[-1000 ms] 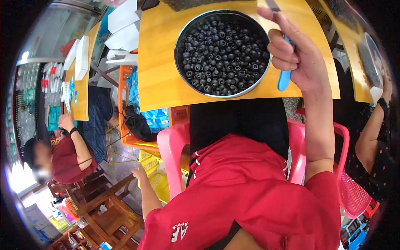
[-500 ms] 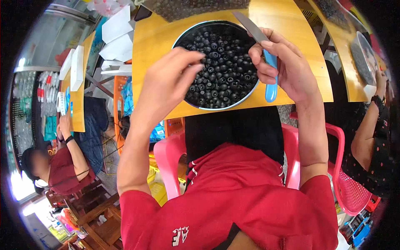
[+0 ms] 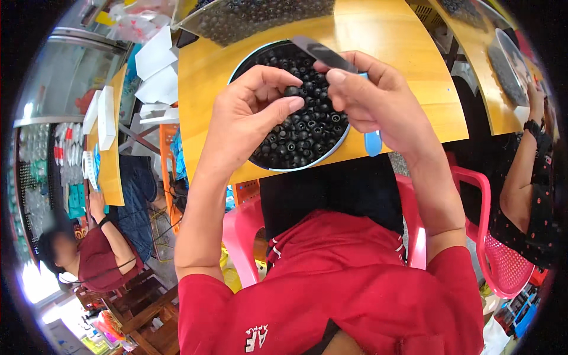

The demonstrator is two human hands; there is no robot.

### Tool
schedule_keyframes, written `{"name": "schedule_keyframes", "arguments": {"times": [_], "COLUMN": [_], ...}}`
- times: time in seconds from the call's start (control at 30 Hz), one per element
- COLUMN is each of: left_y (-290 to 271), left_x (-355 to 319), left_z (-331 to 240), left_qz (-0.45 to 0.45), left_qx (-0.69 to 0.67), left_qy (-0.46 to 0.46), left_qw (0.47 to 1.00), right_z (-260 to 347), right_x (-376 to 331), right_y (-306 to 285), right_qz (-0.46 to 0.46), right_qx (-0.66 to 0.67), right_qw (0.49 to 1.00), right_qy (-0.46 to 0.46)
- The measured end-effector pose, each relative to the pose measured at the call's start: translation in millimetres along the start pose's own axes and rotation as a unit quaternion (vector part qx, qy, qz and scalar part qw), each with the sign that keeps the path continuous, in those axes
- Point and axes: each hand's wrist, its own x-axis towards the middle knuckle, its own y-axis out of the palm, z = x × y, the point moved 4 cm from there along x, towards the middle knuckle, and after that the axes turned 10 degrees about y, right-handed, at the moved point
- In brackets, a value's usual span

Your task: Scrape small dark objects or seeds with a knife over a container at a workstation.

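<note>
My left hand (image 3: 245,112) pinches a small round black piece (image 3: 291,91) between thumb and index finger, above the left part of a round basin (image 3: 297,170) with a pale rim. Many similar black pieces (image 3: 296,139), some with ring-shaped openings, fill the basin. In my right hand (image 3: 378,97) is a knife (image 3: 324,54) with a blue handle, gripped with the fingers curled round it. Its blade points up and to the left over the basin's far side, apart from the pinched piece. The handle's end sticks out below my palm.
A clear bin (image 3: 260,21) of black pieces stands at the far edge of the yellow table (image 3: 426,77). A person works at a table on the left (image 3: 115,177). At right, another person's hand (image 3: 535,92) is beside a tub (image 3: 507,71).
My left hand now shows a black piece in its pinch. My right hand has moved left and tilted the knife, bringing the blade closer to the left hand.
</note>
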Motion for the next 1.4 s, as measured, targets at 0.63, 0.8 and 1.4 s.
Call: {"name": "schedule_keyframes", "arguments": {"times": [0.63,0.8,1.4], "left_y": [17.3,15.4,17.5], "left_x": [-16.6,-19.0,-24.7], "left_z": [-1.9,6.1,3.3], "left_qz": [-0.074,-0.09,-0.116], "left_qx": [-0.142,-0.193,-0.132], "left_qy": [0.094,0.077,0.156], "left_qw": [0.983,0.974,0.972], "right_z": [-6.3,-4.9,-6.7], "right_x": [-6.0,-5.2,-4.6], "right_y": [22.8,25.8,36.3], "right_qz": [-0.012,-0.023,0.013], "right_qx": [0.025,0.042,0.017], "right_qw": [1.0,0.999,1.0], "right_qy": [0.007,-0.006,0.004]}}
